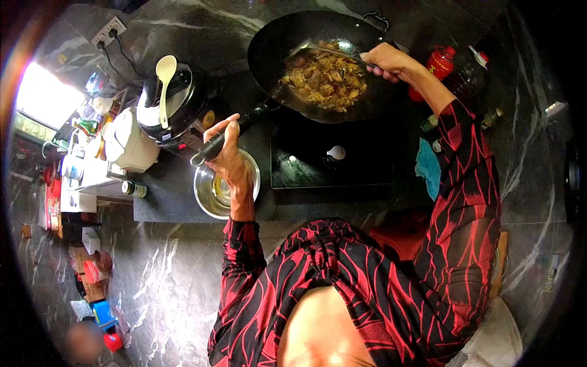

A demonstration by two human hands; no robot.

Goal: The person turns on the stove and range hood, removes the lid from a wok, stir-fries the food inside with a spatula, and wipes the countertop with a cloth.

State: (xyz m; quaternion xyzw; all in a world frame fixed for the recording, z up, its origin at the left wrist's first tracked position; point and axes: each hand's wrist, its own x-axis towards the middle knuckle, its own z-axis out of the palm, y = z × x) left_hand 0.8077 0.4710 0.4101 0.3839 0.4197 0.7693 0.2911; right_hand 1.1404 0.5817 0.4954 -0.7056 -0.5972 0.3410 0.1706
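My left hand (231,160) is wrapped round the black handle (252,117) of a dark wok (266,52). The wok is tilted above the induction cooktop (361,168). Browned, chopped food (333,82) lies inside it. In my right hand (391,62) is the handle of a spatula (333,51), whose metal end reaches into the wok at the far side of the food. Below my left hand a steel bowl (251,199) stands on the counter, partly hidden by my hand and wrist; a little yellowish stuff shows inside.
A pale ladle (163,92) rests on a dark cooker (183,119) at the left, beside a white appliance (127,147) and a small jar (134,189). On the right are a red-labelled container (440,63) and a blue cloth (427,168). Wall sockets (109,33) have cords plugged in.
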